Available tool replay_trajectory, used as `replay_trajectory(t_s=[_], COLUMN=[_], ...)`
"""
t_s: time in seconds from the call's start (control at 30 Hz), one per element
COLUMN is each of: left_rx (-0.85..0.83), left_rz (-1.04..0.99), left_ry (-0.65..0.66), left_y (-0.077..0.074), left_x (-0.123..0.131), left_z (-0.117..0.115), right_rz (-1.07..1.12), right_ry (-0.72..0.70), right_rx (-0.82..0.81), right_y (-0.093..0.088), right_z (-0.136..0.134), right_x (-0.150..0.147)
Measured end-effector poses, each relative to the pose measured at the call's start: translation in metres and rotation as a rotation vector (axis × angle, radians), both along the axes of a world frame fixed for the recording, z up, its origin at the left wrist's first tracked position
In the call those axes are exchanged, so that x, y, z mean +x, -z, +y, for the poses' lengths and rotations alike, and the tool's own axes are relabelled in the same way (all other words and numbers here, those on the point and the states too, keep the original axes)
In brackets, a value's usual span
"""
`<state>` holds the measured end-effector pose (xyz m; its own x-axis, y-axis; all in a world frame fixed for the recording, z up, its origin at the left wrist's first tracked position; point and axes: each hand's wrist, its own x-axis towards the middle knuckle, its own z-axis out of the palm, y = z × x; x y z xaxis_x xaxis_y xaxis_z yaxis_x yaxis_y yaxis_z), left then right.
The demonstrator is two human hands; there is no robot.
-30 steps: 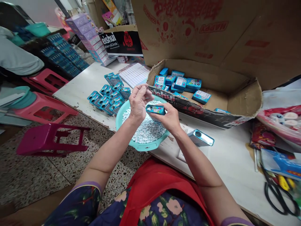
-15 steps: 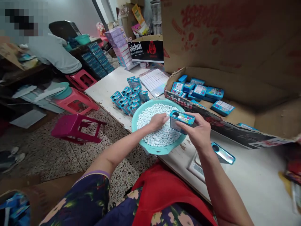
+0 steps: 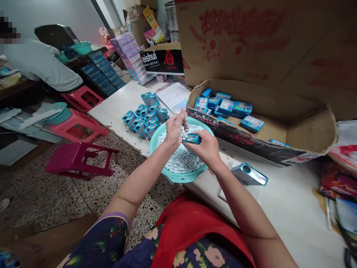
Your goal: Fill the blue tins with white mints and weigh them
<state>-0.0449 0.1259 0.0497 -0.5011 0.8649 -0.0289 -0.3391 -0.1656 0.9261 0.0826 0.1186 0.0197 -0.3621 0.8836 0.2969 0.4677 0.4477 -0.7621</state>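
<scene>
My left hand (image 3: 174, 130) is curled round a clump of small white candies (image 3: 183, 160), above the aqua basin (image 3: 181, 178) that is full of them. Something pale or clear covers its fingertips. Some candies show right at the top of a blue tin (image 3: 192, 138), which my right hand (image 3: 208, 149) grips from the side over the basin. The tin's opening is hidden behind my left hand and the candies. Another blue tin (image 3: 249, 174) with a round hole stands by my right forearm, on a white scale (image 3: 223, 195) partly covered by the arm.
Several blue tins (image 3: 145, 121) stand grouped on the white table (image 3: 108, 108), left of the basin. A large open carton (image 3: 242, 139) holds more blue packs. A sheet of labels (image 3: 173, 95) lies behind. Stools (image 3: 72, 160) and a seated person (image 3: 41, 63) are at the left.
My left hand has risen out of the candies with a clump and come to the tin's top. My right hand has brought the tin leftward over the basin. The view has shifted right.
</scene>
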Motion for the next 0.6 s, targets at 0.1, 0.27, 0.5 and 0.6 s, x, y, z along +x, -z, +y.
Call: replay_trajectory(t_s=[0.1,0.27,0.5,0.6], left_rx=[-0.022,-0.031,-0.061,-0.02], left_rz=[0.019,0.017,0.302,0.494], left_ry=[-0.026,-0.004,-0.09,-0.046], left_y=[0.002,-0.004,0.034,0.044], left_x=[0.001,-0.008,-0.037,-0.037], left_z=[0.0,0.001,0.002,-0.009], right_rz=[-0.022,0.075,0.168,0.187], right_ry=[0.007,-0.041,-0.006,0.013], right_rx=[-0.001,-0.024,-0.043,-0.068], right_y=[-0.006,-0.005,0.007,0.008], right_z=[0.001,0.003,0.01,0.011], right_x=[0.0,0.007,0.011,0.013])
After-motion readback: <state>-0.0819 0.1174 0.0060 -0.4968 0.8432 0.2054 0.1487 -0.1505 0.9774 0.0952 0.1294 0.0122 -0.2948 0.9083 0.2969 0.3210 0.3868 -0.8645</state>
